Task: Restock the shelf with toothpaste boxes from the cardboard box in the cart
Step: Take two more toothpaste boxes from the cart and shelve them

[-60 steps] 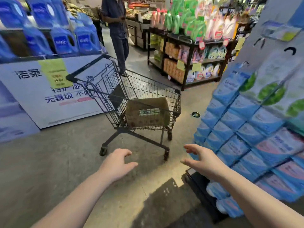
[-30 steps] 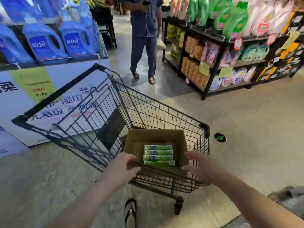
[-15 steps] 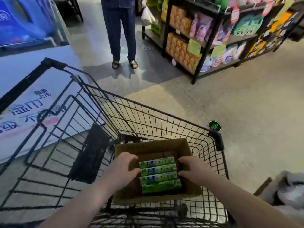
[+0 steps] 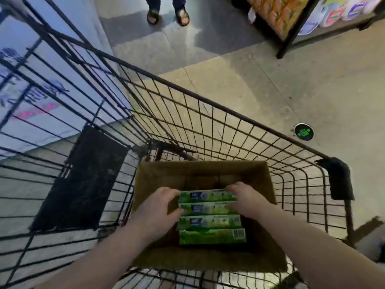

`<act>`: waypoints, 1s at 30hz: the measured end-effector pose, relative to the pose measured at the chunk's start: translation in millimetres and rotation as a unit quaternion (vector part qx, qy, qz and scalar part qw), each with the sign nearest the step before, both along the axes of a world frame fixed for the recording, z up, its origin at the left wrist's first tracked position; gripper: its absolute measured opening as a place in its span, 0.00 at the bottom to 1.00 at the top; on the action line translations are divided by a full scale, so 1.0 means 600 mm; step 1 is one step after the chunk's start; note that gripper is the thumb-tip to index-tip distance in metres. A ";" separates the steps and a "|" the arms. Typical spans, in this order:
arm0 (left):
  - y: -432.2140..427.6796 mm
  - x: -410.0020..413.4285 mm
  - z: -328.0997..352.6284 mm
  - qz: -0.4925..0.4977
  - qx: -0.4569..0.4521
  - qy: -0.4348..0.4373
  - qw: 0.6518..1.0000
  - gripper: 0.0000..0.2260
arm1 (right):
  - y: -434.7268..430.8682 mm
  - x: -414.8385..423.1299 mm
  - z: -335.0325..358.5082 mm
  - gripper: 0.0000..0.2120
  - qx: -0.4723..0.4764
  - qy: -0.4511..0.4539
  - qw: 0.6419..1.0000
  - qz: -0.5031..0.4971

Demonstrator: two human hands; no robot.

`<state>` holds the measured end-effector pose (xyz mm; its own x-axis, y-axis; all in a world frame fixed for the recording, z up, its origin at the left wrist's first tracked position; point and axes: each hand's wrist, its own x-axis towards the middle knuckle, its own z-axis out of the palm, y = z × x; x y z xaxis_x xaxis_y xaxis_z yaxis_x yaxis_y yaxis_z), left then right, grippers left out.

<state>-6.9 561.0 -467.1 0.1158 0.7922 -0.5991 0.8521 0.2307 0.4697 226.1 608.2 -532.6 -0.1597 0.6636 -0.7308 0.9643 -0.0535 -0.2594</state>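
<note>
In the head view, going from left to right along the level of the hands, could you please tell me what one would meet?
Black panel on the cart's side → left hand → toothpaste boxes → right hand → black corner guard of the cart.

Left hand [image 4: 155, 207] and right hand [image 4: 248, 200] cover the ends of the top toothpaste boxes [image 4: 209, 214]; fingertips hidden, print too blurred to read. Bystander's sandals [image 4: 167, 14] probably cropped by top edge.
</note>
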 end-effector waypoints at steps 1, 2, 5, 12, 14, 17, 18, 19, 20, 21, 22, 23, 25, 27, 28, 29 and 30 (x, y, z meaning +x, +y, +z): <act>0.003 0.001 -0.014 0.002 0.002 -0.003 1.000 0.21 | 0.004 -0.001 -0.019 0.26 -0.003 -0.007 1.000 0.012; 0.005 0.003 -0.027 0.004 0.004 -0.005 1.000 0.21 | 0.008 -0.001 -0.036 0.26 -0.006 -0.016 1.000 0.024; 0.011 0.006 -0.055 0.012 0.007 -0.001 1.000 0.21 | 0.015 0.003 -0.078 0.31 -0.015 -0.033 0.998 0.055; 0.017 0.002 -0.097 0.015 -0.001 0.001 1.000 0.21 | 0.013 0.019 -0.124 0.39 -0.065 -0.041 0.993 0.091; 0.017 0.001 -0.102 0.021 -0.002 -0.001 1.000 0.21 | 0.008 0.020 -0.130 0.39 -0.051 -0.039 0.995 0.080; 0.016 -0.003 -0.108 0.022 0.001 0.008 1.000 0.20 | 0.007 0.019 -0.133 0.33 -0.028 -0.043 0.996 0.078; 0.015 -0.005 -0.109 0.022 0.001 0.011 1.000 0.20 | 0.008 0.017 -0.132 0.30 -0.023 -0.041 0.997 0.069; 0.015 -0.008 -0.111 0.026 0.001 0.014 1.000 0.20 | 0.010 0.016 -0.130 0.29 -0.019 -0.037 0.997 0.058; 0.014 -0.011 -0.113 0.031 0.001 0.014 0.999 0.21 | 0.010 0.016 -0.128 0.27 -0.015 -0.031 0.998 0.046; 0.013 -0.014 -0.114 0.039 0.001 0.012 0.999 0.21 | 0.011 0.016 -0.123 0.26 -0.012 -0.025 0.999 0.037; 0.012 -0.017 -0.114 0.048 0.000 0.009 0.999 0.20 | 0.010 0.017 -0.118 0.26 -0.009 -0.017 0.999 0.031; 0.012 -0.020 -0.115 0.057 0.002 0.005 0.998 0.20 | 0.010 0.019 -0.109 0.26 -0.003 -0.009 1.000 0.026; 0.013 -0.025 -0.117 0.073 0.010 0.002 0.997 0.19 | 0.009 0.025 -0.085 0.28 0.014 0.016 1.000 0.009; 0.016 -0.028 -0.122 0.083 0.015 0.005 0.996 0.19 | 0.009 0.033 -0.049 0.29 0.034 0.048 0.998 -0.008; 0.018 -0.029 -0.126 0.083 0.013 0.011 0.996 0.19 | 0.008 0.036 -0.028 0.28 0.048 0.067 0.997 -0.014; 0.020 -0.029 -0.130 0.078 0.010 0.018 0.997 0.20 | 0.008 0.039 -0.006 0.28 0.063 0.085 0.994 -0.019; 0.023 -0.028 -0.136 0.070 0.001 0.025 0.997 0.22 | 0.007 0.043 0.016 0.27 0.078 0.103 0.991 -0.028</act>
<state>-23.5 574.8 -548.9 -0.0259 0.8000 -0.5994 0.8339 0.3480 0.4284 251.9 612.5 -522.8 -0.2547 0.7778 -0.5746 0.8866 -0.0494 -0.4599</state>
